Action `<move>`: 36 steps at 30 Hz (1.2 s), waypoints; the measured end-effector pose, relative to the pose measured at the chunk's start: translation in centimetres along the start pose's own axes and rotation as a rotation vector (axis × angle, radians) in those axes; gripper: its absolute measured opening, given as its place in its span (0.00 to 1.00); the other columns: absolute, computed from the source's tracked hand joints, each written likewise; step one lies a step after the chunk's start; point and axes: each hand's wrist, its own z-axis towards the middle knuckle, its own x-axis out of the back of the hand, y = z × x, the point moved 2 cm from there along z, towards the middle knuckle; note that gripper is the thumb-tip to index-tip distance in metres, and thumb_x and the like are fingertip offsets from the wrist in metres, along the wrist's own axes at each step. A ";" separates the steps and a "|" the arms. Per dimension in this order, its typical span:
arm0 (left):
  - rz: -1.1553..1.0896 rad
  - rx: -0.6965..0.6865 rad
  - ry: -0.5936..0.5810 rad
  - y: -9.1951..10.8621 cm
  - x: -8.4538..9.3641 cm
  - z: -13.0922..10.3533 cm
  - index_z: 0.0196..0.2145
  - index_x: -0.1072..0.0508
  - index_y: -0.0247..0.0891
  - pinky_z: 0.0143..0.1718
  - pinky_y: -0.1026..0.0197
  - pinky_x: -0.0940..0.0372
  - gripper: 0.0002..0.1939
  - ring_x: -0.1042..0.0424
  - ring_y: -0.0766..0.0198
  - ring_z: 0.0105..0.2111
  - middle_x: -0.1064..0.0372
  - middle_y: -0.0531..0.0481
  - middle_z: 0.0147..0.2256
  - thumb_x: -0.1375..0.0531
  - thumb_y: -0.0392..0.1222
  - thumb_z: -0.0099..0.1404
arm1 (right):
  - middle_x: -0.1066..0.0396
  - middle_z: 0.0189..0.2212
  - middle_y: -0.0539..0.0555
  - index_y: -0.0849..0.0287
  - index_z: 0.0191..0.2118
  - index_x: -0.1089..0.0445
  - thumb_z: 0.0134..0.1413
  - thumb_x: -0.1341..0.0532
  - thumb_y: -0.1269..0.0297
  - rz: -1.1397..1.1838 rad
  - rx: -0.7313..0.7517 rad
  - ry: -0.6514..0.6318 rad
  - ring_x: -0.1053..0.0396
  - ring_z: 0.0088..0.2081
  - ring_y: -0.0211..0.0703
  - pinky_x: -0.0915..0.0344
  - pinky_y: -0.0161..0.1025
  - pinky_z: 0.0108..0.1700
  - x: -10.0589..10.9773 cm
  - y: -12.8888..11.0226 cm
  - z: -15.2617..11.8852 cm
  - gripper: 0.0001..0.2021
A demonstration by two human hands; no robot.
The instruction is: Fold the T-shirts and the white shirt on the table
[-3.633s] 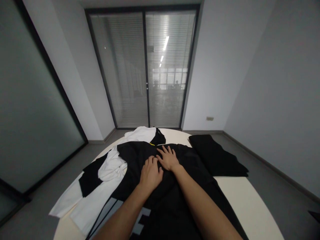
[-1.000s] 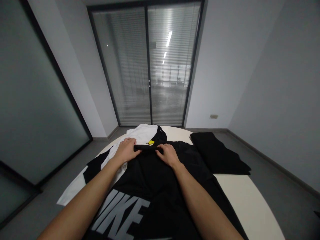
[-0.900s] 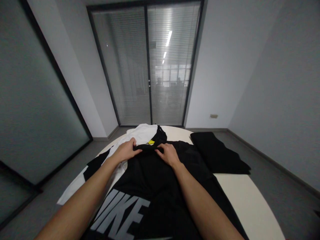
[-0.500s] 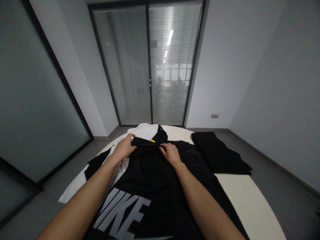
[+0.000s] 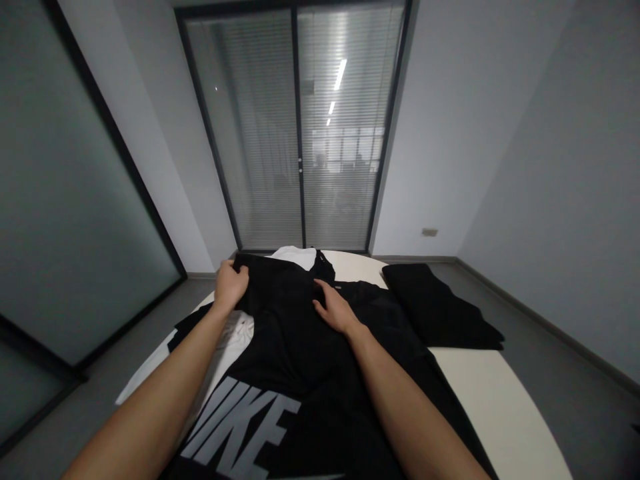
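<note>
A black T-shirt (image 5: 285,333) with large grey NIKE lettering lies spread over the table in front of me. My left hand (image 5: 231,285) grips the sleeve end of this shirt at the far left and holds it raised and stretched out. Near the collar, my right hand (image 5: 336,308) rests on the black fabric, thumb and index finger apart. A white garment (image 5: 295,255) shows behind the raised sleeve. More white fabric (image 5: 239,333) peeks out beneath my left forearm.
To the right lies a folded black garment (image 5: 440,310) at the edge of the rounded, cream table (image 5: 493,393). Other dark cloth (image 5: 193,327) and white cloth hang over the left edge. Beyond the table stand glass doors with blinds (image 5: 300,133).
My left hand has moved left, drawing the black sleeve outward over the white garment. My right hand has shifted slightly and its fingers have parted. The yellow patch by the collar is now covered.
</note>
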 end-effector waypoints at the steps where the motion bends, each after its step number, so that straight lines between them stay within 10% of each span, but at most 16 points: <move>1: -0.011 0.018 0.011 -0.4 0.2 0.4 0.45 0.31 0.35 0.46 0.54 0.32 0.14 0.25 0.50 0.45 0.25 0.37 0.44 0.46 0.45 0.66 | 0.33 0.60 0.59 0.57 0.69 0.49 0.63 0.44 0.59 -0.011 -0.011 -0.021 0.35 0.60 0.47 0.39 0.46 0.62 0.0 -0.1 0.0 0.31; 8: -0.074 0.040 -0.019 -1.5 0.3 0.5 0.40 0.26 0.35 0.47 0.54 0.31 0.12 0.24 0.50 0.46 0.23 0.37 0.44 0.43 0.45 0.65 | 0.40 0.65 0.58 0.54 0.62 0.33 0.62 0.45 0.43 -0.207 0.001 -0.200 0.49 0.68 0.58 0.54 0.57 0.68 -0.8 -0.6 -0.1 0.29; 17: -0.118 -0.192 -0.084 3.7 -0.6 -3.1 0.45 0.25 0.39 0.48 0.58 0.34 0.13 0.25 0.56 0.45 0.23 0.46 0.46 0.40 0.44 0.64 | 0.37 0.63 0.59 0.56 0.62 0.33 0.62 0.44 0.43 -0.275 0.025 -0.165 0.47 0.65 0.59 0.52 0.58 0.64 -0.8 -1.3 -0.1 0.30; 23: -0.006 -0.364 -0.288 6.1 -1.6 -8.9 0.42 0.25 0.45 0.36 0.59 0.35 0.12 0.24 0.57 0.36 0.22 0.50 0.39 0.40 0.52 0.66 | 0.33 0.59 0.62 0.59 0.72 0.54 0.61 0.41 0.51 -0.156 -0.036 -0.096 0.42 0.61 0.55 0.49 0.52 0.61 -0.3 -0.9 0.0 0.38; 27: 0.027 -0.268 -0.264 4.3 -2.5 -9.9 0.44 0.27 0.43 0.37 0.59 0.35 0.10 0.24 0.56 0.39 0.22 0.48 0.42 0.46 0.44 0.69 | 0.27 0.52 0.57 0.53 0.73 0.62 0.61 0.38 0.57 -0.098 0.051 -0.080 0.38 0.56 0.49 0.47 0.49 0.60 0.1 -1.1 -0.1 0.42; 32: 0.090 -0.275 -0.188 0.2 -3.4 -9.9 0.50 0.31 0.39 0.48 0.57 0.34 0.14 0.27 0.55 0.50 0.27 0.43 0.50 0.50 0.37 0.69 | 0.25 0.48 0.55 0.51 0.54 0.26 0.64 0.42 0.62 -0.141 0.202 -0.114 0.35 0.52 0.48 0.42 0.47 0.56 -0.4 -0.9 0.4 0.15; 36: 0.163 -0.294 -0.228 -1.7 -3.3 -10.4 0.52 0.33 0.38 0.49 0.57 0.35 0.16 0.27 0.54 0.50 0.27 0.43 0.51 0.51 0.35 0.70 | 0.23 0.45 0.53 0.55 0.46 0.22 0.63 0.42 0.67 -0.008 0.189 -0.054 0.31 0.48 0.45 0.38 0.42 0.54 -0.6 -0.4 0.9 0.12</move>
